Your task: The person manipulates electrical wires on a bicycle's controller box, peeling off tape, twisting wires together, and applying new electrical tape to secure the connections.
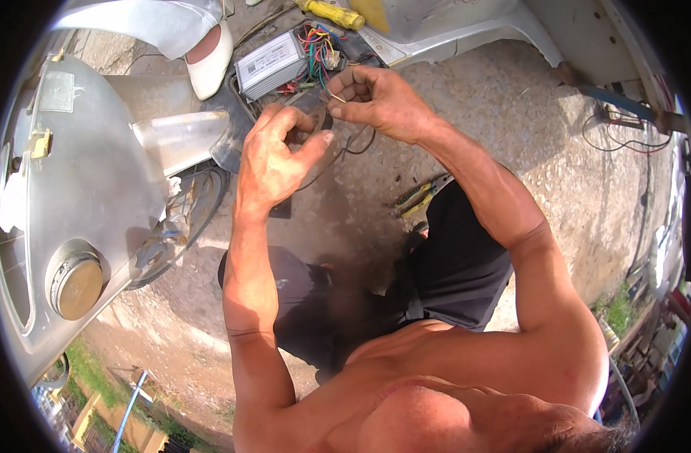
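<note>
My left hand [273, 155] curls its fingers and thumb around a small dark round thing [324, 121] that looks like a roll of tape, partly hidden by the fingers. Close to its right, my right hand [383, 106] pinches a thin wire [332, 93] between thumb and fingertips. Just beyond both hands lies a silver finned controller box [271, 65] with a white label. A tangle of coloured wires [319, 47] comes out of its right end. Below my hands a dark cable [360, 149] loops over the ground.
Grey vehicle body panels [96, 143] stand on the left, with a round capped opening [77, 285]. A yellow-handled tool [332, 13] lies beyond the wires. Yellow-handled pliers [417, 198] rest near my right knee. Another person's light shoe [211, 64] is beside the box. Loose wires [628, 136] hang at the far right.
</note>
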The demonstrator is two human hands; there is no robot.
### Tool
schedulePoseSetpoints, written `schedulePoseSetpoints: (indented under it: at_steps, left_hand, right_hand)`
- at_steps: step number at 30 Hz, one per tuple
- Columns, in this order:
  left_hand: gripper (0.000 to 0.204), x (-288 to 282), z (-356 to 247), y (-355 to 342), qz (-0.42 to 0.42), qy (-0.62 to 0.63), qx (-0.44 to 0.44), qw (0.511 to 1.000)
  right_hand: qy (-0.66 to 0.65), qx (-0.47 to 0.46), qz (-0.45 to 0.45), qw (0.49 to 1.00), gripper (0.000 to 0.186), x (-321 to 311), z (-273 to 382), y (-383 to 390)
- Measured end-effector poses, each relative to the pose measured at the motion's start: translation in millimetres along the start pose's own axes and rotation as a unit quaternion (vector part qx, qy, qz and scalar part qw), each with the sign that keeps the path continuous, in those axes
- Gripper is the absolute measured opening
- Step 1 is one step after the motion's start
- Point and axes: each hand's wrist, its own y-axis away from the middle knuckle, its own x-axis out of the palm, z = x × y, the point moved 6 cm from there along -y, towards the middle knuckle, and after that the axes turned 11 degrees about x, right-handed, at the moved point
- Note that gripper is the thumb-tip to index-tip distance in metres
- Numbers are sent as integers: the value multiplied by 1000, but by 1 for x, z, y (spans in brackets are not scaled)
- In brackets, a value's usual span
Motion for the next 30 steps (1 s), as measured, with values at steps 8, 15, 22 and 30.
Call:
schedulePoseSetpoints:
  at_steps: [8,15,22,30]
  left_hand:
    - [19,-1,24,10,-3,256,-17,967]
    - [46,5,15,8,10,304,-97,948]
    - [29,11,11,-9,49,161,-190,967]
    - [17,9,26,-21,-33,152,-163,974]
  right_hand:
    - [-22,6,-21,1000,32,0,5,-1]
    - [26,26,-28,999,31,1,6,2]
    - [-5,16,-12,1000,31,-5,-2,2]
    - [-130,19,-2,991,29,-9,-5,5]
